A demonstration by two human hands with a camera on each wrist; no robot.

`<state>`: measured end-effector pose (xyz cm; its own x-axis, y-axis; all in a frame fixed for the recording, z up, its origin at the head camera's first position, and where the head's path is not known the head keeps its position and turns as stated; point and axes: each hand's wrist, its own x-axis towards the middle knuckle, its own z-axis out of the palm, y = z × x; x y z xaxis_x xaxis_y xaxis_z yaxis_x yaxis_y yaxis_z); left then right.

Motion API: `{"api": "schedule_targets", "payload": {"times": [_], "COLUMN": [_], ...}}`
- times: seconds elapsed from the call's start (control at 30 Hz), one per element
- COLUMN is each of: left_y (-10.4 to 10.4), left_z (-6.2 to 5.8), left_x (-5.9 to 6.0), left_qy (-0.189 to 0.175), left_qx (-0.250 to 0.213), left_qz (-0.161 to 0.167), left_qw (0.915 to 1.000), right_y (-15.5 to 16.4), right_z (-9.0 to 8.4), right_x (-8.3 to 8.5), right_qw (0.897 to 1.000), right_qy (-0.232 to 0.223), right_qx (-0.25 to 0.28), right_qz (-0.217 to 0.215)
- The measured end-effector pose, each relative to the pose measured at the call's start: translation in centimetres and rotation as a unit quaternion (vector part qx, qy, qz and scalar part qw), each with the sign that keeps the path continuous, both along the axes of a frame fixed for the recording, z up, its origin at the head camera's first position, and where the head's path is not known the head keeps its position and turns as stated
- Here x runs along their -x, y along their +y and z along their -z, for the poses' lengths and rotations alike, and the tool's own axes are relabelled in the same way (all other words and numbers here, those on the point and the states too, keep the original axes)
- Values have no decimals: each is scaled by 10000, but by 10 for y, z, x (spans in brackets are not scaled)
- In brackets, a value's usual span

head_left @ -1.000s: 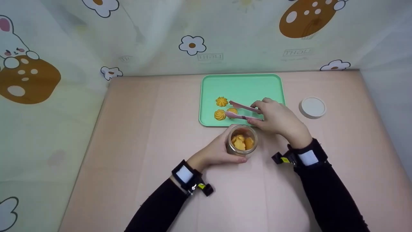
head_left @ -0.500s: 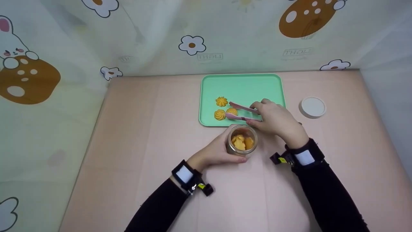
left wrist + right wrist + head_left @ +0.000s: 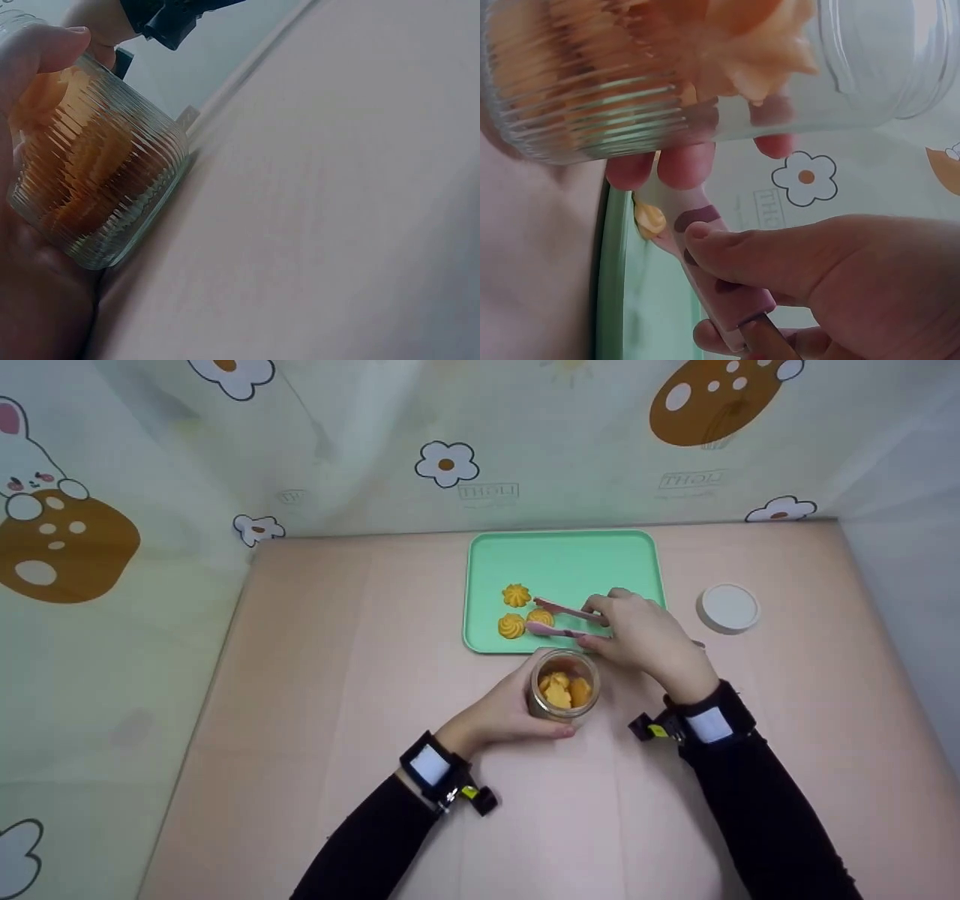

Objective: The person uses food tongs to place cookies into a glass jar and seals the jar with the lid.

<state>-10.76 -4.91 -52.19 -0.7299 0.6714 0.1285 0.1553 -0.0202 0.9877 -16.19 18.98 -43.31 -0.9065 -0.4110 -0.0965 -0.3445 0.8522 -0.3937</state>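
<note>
In the head view my left hand (image 3: 501, 712) grips a ribbed glass jar (image 3: 568, 661), mouth up, with several golden swirled cookies (image 3: 557, 694) inside. The left wrist view shows the jar's base on the table and a thumb near its rim. My right hand (image 3: 651, 641) holds pink tongs (image 3: 556, 632) over the green tray (image 3: 570, 566), thumb on one arm and fingers on the other. The tong arms are spread, their tips about one piped cookie (image 3: 541, 617), partly covered by the lower arm. Two more cookies lie to its left, a swirled one (image 3: 511, 626) and a star-shaped one (image 3: 516, 595).
A white round lid (image 3: 728, 608) lies right of the tray on the pale pink table (image 3: 337, 660). Behind the table hangs a patterned cloth (image 3: 360, 450). The jar stands directly in front of the tray's near edge.
My right hand and wrist have shifted slightly left, with the tong tips still about the same cookie. The left hand and the jar have stayed in place.
</note>
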Motion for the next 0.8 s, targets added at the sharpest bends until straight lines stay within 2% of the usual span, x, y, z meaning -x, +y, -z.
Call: {"api": "schedule_targets", "payload": {"times": [0.53,0.67,0.8], "left_y": [2,1,1], "left_z": [0,0,1], "left_x": [0,0,0], "left_qy": [-165,-187,-208], "left_qx": [-55,-64,-94], "left_qz": [-81,-82,-77], "left_qw": [9998,9998,9997], "right_y": [23,28,36], "right_z": [-3,-9,-22], "right_x": [10,9,5], "right_qw": [9998,9996,9982], "right_qy": [18,75,230], "right_qx": [95,230,554], "right_qz": [180,133,69]}}
